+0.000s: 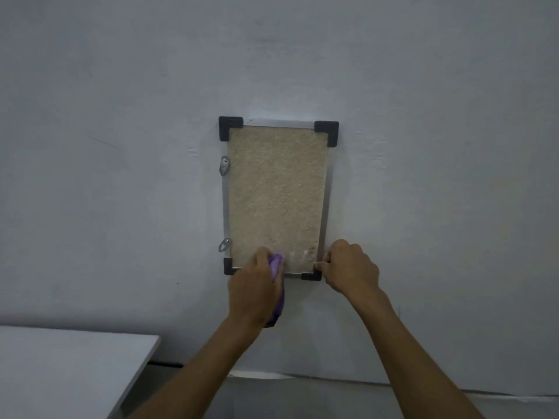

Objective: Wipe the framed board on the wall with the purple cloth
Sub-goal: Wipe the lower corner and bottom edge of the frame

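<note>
Here, grey painted wall [121,116], framed board [276,189] hanging on it with black corner caps, left hand [255,285] gripping purple cloth [276,267] against the board's lower edge, right hand [351,267] pinching its lower right corner, white table [60,367] at lower left

My left hand [254,285] covers most of the purple cloth [276,269], so I only see a bit at the top and a strip hanging under my wrist. That hand also hides part of the bottom edge of the framed board [276,195]. My right hand [351,267] hides part of the black corner cap [311,276] at the bottom right, and I can't see its fingertips. Both my arms are cut off at the bottom edge. The white table [69,367] is cut off at the left and bottom.
</note>
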Demonstrator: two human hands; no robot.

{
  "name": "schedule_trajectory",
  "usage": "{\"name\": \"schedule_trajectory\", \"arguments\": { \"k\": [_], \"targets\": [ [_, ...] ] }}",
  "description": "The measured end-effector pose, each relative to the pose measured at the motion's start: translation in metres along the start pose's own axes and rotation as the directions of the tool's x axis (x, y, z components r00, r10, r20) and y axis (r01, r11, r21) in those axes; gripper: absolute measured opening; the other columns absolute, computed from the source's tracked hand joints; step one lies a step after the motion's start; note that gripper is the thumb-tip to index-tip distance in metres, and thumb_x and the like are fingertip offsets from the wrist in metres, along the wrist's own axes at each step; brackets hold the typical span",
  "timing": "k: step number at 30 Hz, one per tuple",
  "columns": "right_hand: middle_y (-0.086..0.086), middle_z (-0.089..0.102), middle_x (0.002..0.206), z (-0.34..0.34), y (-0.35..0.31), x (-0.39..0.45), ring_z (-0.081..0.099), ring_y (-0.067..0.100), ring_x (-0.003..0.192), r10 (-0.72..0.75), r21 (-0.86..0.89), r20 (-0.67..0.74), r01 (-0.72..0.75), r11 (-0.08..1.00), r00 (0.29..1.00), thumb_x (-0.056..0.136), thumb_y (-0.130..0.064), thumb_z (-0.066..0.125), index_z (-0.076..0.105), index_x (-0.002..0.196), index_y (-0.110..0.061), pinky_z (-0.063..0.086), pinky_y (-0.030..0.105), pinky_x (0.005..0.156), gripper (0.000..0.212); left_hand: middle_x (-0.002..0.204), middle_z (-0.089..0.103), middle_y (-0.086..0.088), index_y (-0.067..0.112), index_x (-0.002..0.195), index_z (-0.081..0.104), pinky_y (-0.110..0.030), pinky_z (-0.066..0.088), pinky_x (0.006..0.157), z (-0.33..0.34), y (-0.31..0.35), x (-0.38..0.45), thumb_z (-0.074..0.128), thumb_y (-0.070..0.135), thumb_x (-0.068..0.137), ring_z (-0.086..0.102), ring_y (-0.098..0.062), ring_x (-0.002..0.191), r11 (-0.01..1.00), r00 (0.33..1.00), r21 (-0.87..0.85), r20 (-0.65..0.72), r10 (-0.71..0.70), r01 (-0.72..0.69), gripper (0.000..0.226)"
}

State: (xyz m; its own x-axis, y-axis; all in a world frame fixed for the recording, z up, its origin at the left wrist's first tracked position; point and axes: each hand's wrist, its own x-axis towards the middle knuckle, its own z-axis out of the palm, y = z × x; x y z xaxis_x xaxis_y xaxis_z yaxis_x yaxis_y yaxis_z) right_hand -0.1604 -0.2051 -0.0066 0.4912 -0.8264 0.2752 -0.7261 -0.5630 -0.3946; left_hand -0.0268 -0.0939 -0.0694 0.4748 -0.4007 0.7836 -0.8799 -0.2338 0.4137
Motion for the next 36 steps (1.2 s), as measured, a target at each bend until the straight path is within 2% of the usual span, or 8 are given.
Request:
{"name": "schedule_trajectory", "arguments": {
  "k": [3, 8, 14, 20, 22, 25, 31, 36],
  "targets": [
    [0.008, 0.065, 0.107, 0.002, 0.002, -0.001, 0.063, 0.025, 0.094, -0.003, 0.007, -0.003, 0.003, 1.0, 1.0, 0.095, -0.039, 0.064, 0.063, 0.104, -0.014, 0.046, 0.03, 0.07, 0.027, 0.082, 0.064, 0.004, 0.017, 0.099, 0.058, -0.027, 0.052, 0.054, -0.004, -0.009, 0.008, 0.062, 0.036, 0.096, 0.056, -0.01, 0.064, 0.999, 0.999, -0.033, -0.038, -0.014, 0.012, 0.019],
    [0.008, 0.062, 0.111, 0.005, 0.004, -0.001, 0.062, 0.026, 0.097, -0.017, 0.008, -0.024, 0.017, 1.0, 1.0, 0.096, -0.038, 0.063, 0.062, 0.108, -0.014, 0.041, 0.029, 0.069, 0.027, 0.081, 0.061, 0.007, 0.019, 0.1, 0.059, -0.029, 0.05, 0.06, -0.011, -0.014, 0.014, 0.06, 0.038, 0.097, 0.064, -0.019, 0.07, 0.912, 0.896, -0.261, -0.233, -0.377, 0.316, 0.019],
    [0.008, 0.067, 0.103, 0.004, 0.004, 0.001, 0.065, 0.024, 0.09, -0.042, 0.008, -0.028, 0.042, 0.999, 0.999, 0.093, -0.041, 0.067, 0.065, 0.1, -0.014, 0.051, 0.032, 0.07, 0.028, 0.084, 0.061, 0.009, 0.02, 0.099, 0.059, -0.023, 0.047, 0.061, -0.002, 0.003, 0.013, 0.061, 0.04, 0.095, 0.057, -0.009, 0.071, 0.996, 0.999, -0.08, 0.036, -0.036, 0.039, 0.021],
    [0.003, 0.072, 0.087, 0.003, 0.014, -0.004, 0.069, 0.019, 0.079, -0.083, 0.124, -0.039, 0.088, 0.988, 0.996, 0.092, -0.043, 0.068, 0.07, 0.091, -0.017, 0.06, 0.04, 0.074, 0.026, 0.079, 0.059, 0.009, 0.017, 0.093, 0.06, -0.015, 0.039, 0.058, -0.001, 0.011, 0.016, 0.065, 0.036, 0.094, 0.06, -0.013, 0.068, 0.929, 0.925, -0.269, -0.212, -0.315, 0.255, 0.019],
    [0.004, 0.072, 0.084, 0.005, 0.016, -0.002, 0.069, 0.018, 0.077, -0.096, 0.129, -0.053, 0.102, 0.986, 0.994, 0.092, -0.041, 0.068, 0.071, 0.089, -0.016, 0.061, 0.04, 0.073, 0.024, 0.078, 0.058, 0.009, 0.018, 0.093, 0.059, -0.01, 0.038, 0.057, 0.004, 0.016, 0.012, 0.065, 0.035, 0.095, 0.059, -0.011, 0.068, 0.957, 0.968, -0.227, -0.131, -0.214, 0.181, 0.018],
    [0.004, 0.072, 0.082, 0.006, 0.016, 0.0, 0.069, 0.018, 0.074, -0.092, 0.136, -0.051, 0.098, 0.986, 0.994, 0.092, -0.039, 0.069, 0.071, 0.088, -0.016, 0.061, 0.039, 0.071, 0.023, 0.081, 0.065, 0.004, 0.018, 0.094, 0.062, -0.024, 0.053, 0.063, 0.004, 0.015, 0.011, 0.064, 0.039, 0.094, 0.06, -0.01, 0.07, 0.996, 0.997, -0.089, 0.073, 0.021, -0.014, 0.021],
    [-0.002, 0.067, 0.08, 0.02, 0.013, -0.023, 0.063, 0.014, 0.069, -0.06, 0.14, -0.229, 0.094, 0.986, 0.972, 0.097, -0.041, 0.061, 0.064, 0.087, -0.02, 0.053, 0.028, 0.057, 0.024, 0.085, 0.07, 0.007, 0.02, 0.096, 0.069, -0.033, 0.057, 0.071, -0.003, 0.012, 0.002, 0.071, 0.039, 0.087, 0.062, -0.007, 0.075, 0.979, 0.998, -0.196, 0.046, -0.05, 0.058, 0.021],
    [-0.008, 0.067, 0.076, 0.043, -0.005, -0.052, 0.063, 0.008, 0.068, -0.088, 0.45, -0.297, 0.22, 0.865, 0.951, 0.102, -0.047, 0.047, 0.063, 0.085, -0.022, 0.055, 0.032, 0.06, 0.034, 0.085, 0.069, 0.011, 0.022, 0.097, 0.069, -0.023, 0.055, 0.071, -0.002, 0.015, -0.015, 0.076, 0.039, 0.083, 0.062, 0.0, 0.076, 0.944, 0.994, -0.316, 0.079, -0.071, 0.093, 0.023]
  ]
}}
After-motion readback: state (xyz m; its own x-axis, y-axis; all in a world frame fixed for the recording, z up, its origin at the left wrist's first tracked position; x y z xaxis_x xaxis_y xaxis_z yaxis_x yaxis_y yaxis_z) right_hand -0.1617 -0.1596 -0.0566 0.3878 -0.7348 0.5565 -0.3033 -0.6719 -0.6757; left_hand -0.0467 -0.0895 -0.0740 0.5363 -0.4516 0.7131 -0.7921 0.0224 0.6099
